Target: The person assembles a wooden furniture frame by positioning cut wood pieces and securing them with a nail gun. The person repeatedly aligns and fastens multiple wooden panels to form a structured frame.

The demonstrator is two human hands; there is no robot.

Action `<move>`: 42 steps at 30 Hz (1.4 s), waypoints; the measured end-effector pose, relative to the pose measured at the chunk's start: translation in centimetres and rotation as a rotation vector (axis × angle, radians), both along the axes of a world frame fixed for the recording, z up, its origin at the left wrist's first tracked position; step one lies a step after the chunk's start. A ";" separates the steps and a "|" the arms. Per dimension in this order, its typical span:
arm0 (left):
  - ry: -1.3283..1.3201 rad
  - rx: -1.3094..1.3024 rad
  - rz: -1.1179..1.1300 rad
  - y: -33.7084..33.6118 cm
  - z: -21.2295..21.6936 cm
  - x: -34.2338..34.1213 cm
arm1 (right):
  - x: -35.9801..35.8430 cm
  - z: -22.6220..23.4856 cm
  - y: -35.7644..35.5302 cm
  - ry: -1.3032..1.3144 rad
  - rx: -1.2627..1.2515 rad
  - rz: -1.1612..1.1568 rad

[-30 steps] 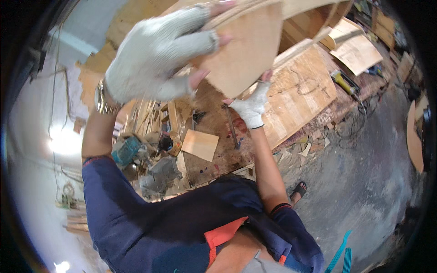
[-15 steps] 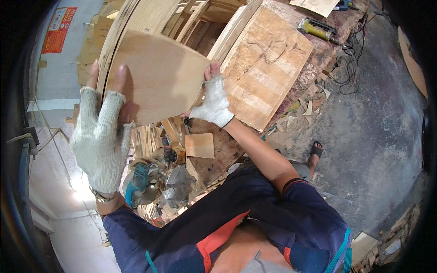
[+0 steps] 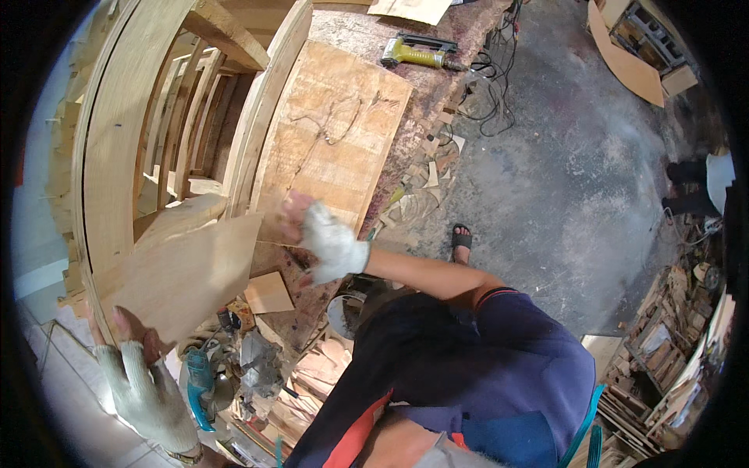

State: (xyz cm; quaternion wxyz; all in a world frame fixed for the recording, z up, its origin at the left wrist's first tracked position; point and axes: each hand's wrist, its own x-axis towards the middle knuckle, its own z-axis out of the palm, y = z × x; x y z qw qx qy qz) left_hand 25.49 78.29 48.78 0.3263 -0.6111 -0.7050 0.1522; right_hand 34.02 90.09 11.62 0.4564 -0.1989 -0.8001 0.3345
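At the lower left, the fingertips of the gloved left hand (image 3: 152, 398) are laid against the near corner of a thin wood panel (image 3: 191, 273); whether it is pinched or only pressed cannot be told. The panel is seen across the near end of a slatted wooden frame (image 3: 133, 132), though contact along its whole edge cannot be confirmed. Steady, even pressure is best applied at that corner, with the panel's edge sighted along the rail so that skew is noticed early.

Just beside the panel's far corner, the right hand (image 3: 331, 240) is blurred, empty and apparently open. While that corner is unheld, tipping is the likely fault, so too hard a push from the left should be avoided.

Farther off, a plywood sheet (image 3: 351, 168) is laid beside the frame, and a yellow-green nail gun (image 3: 413, 53) is rested on the tabletop (image 3: 476, 23); its cables are best kept clear of the feet.
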 end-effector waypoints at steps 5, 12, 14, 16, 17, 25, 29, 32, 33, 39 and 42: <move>-0.103 0.054 -0.041 -0.5 -1.0 0.2 | 6.5 -5.6 13.2 0.036 -0.135 -0.580; 0.009 -0.039 0.043 -0.5 2.3 3.4 | 9.7 -13.0 34.8 -0.813 -0.182 -0.645; 0.030 0.011 -0.120 1.1 0.6 0.1 | 16.0 -16.6 40.7 -1.140 -0.040 -0.767; -0.059 0.024 -0.117 1.3 0.2 -0.2 | 17.1 -17.9 42.8 -1.213 -0.151 -0.709; -0.030 0.023 -0.105 0.7 0.5 0.2 | 16.2 -17.6 42.3 -1.229 -0.124 -0.601; 0.084 0.055 -0.193 0.0 0.7 0.5 | 18.0 -7.5 26.0 -0.401 -0.445 -0.806; 0.105 0.052 -0.184 -0.6 -0.1 -0.4 | 17.6 3.2 12.8 0.189 -0.604 -0.509; 0.126 0.078 -0.227 -0.6 -0.4 -1.1 | 13.8 11.2 4.6 0.403 -0.419 -0.451; 0.139 0.084 -0.211 -0.9 -0.4 -1.1 | 12.6 12.7 2.7 0.400 -0.525 -0.441; 0.068 0.032 -0.238 -1.2 0.3 -1.5 | 6.7 20.9 -2.6 0.522 -0.483 -0.123; 0.045 -0.006 -0.215 -0.4 0.1 -1.3 | 5.3 22.5 -3.0 0.612 -0.532 -0.091</move>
